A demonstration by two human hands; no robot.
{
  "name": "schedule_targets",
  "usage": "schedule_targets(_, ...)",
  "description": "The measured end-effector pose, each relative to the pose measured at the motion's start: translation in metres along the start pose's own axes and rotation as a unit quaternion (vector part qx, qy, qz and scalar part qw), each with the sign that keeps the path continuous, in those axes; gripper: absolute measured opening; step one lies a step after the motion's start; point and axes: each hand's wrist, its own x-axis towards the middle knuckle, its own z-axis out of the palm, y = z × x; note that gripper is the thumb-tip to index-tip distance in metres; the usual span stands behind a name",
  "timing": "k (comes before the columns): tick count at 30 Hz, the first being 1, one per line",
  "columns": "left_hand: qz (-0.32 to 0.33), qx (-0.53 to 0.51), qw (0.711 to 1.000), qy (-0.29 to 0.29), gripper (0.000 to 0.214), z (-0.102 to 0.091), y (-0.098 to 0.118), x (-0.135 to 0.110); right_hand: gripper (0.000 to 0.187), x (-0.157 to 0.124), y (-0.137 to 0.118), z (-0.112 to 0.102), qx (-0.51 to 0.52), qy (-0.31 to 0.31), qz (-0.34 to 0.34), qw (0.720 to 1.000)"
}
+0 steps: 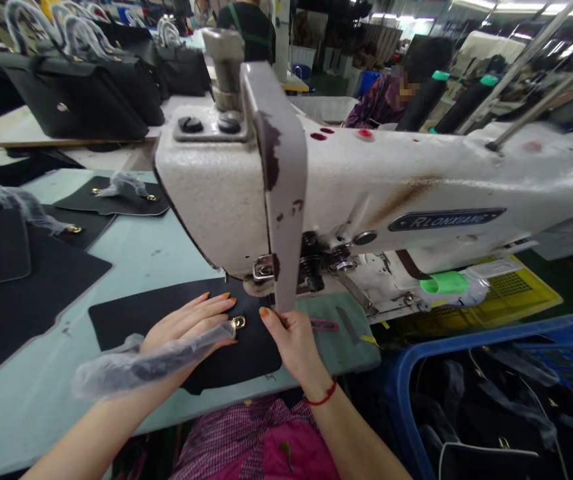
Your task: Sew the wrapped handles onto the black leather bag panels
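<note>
A black bag panel lies under the head of a white sewing machine. My left hand rests flat on it, fingers stretched out. Across that hand and wrist runs a plastic-wrapped bag handle, joined to the panel by a gold fitting. At the panel's right edge, close to the needle area, my right hand grips the edge with its thumb on top; its other fingers are mostly hidden. The machine's head and lever cover the needle.
More black panels lie on the pale table to the left. Finished-looking black bags stand behind. A blue basket with black pieces is at right, near a yellow crate. A co-worker sits beyond the machine.
</note>
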Motion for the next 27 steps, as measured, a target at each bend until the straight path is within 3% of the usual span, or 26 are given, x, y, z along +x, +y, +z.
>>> schedule_targets(6,-0.058,-0.002,0.998,-0.001,0.025,0.009,-0.018,0.000,0.049,0.014,-0.012,-0.003,-0.032,0.016,-0.033,0.999)
schedule_targets(10,-0.096,-0.031,0.995,-0.025,0.025,0.012,-0.028,0.002,0.050,0.009,-0.012,-0.005,-0.034,0.004,-0.033,0.999)
schedule_targets(16,-0.153,-0.058,0.984,-0.077,0.028,-0.002,-0.021,0.011,0.045,-0.021,-0.001,-0.008,0.019,-0.046,0.057,0.997)
schedule_targets(27,-0.166,-0.087,0.981,-0.050,0.029,-0.008,-0.016,0.023,0.045,-0.022,-0.011,-0.021,0.100,-0.148,0.070,0.981)
